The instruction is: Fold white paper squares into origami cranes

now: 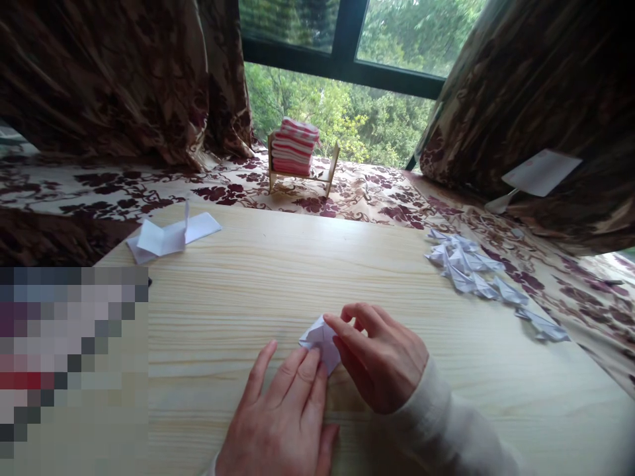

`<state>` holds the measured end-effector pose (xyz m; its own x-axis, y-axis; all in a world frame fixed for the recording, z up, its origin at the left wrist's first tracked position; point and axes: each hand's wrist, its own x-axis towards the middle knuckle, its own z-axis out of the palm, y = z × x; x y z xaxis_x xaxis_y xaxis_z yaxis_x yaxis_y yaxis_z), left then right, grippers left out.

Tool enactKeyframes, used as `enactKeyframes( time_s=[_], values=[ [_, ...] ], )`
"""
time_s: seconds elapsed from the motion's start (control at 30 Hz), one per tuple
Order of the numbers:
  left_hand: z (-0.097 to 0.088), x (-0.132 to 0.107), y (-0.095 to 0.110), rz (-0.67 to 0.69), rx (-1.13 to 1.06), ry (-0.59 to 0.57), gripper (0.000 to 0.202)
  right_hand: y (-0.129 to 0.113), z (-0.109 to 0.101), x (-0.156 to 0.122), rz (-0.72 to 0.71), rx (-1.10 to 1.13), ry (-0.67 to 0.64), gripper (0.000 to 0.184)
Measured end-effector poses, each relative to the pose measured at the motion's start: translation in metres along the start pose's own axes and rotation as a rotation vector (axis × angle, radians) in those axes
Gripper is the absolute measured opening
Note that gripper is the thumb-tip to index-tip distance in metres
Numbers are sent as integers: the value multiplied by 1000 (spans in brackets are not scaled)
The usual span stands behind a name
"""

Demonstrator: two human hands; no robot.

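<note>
The small folded white paper [314, 334] lies on the pale wooden counter [238, 277], near the middle, between the person's hands. The left hand [282, 406] is unclenched, its fingertips flat on the paper's near part, apparently to keep it from sliding. The right hand [381, 357] is curled, with thumb and forefinger at the paper's far right edge; whether they pinch it firmly cannot be told. The cluster of folded pieces [465, 280] along the right edge and the loose paper [171, 238] at far left seem set aside to leave working room. One corner of the paper points left, another near; its long axis is uncertain, since fingers cover part.
</note>
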<state>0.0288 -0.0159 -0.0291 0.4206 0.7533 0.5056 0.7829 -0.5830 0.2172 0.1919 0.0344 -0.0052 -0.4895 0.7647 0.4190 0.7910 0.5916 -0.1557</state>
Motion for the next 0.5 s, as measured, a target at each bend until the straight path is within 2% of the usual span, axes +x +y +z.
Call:
enactKeyframes(
  time_s=[0.3,0.5],
  values=[
    [0,-1,-3,45,19,12,33,0,3,-4,-27,-34,-91,24],
    [2,2,-4,63,38,8,35,1,6,-3,-53,-61,-84,23]
  ],
)
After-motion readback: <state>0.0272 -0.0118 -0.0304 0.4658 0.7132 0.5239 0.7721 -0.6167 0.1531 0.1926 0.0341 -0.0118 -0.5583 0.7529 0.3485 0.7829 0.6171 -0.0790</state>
